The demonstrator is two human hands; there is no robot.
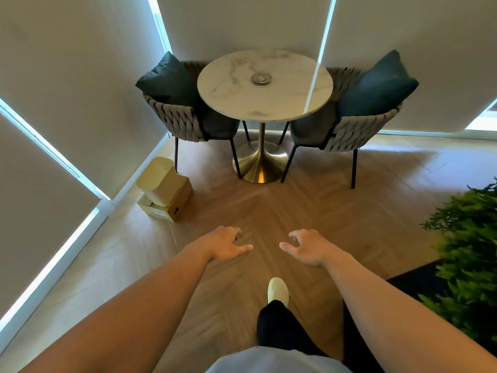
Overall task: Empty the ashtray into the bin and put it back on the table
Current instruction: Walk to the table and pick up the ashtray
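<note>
While both arms are stretched forward over the wooden floor [242,208], nothing is held in either hand. The left hand [227,244] is seen palm down with its fingers loosely spread and slightly curled, and the right hand [308,246] is held the same way, just beside it but not touching. The ashtray [261,78], a round metallic dish, is set near the middle of the round marble counter [282,103], well apart from both hands. Whether anything lies in the ashtray cannot be told from this view. The counter is carried on a gold pedestal base [259,165], and a woven chair [183,117] with a dark teal cushion [168,76] is placed at its left side, with a matching chair [349,130] at its right. The bin [157,181], pale yellow with its lid closed, is seen on the floor by the left wall, next to a cardboard box [177,203]. A green plant [468,243] is seen at the right edge. A pale shoe [278,289] is planted on the floor below the hands.
</note>
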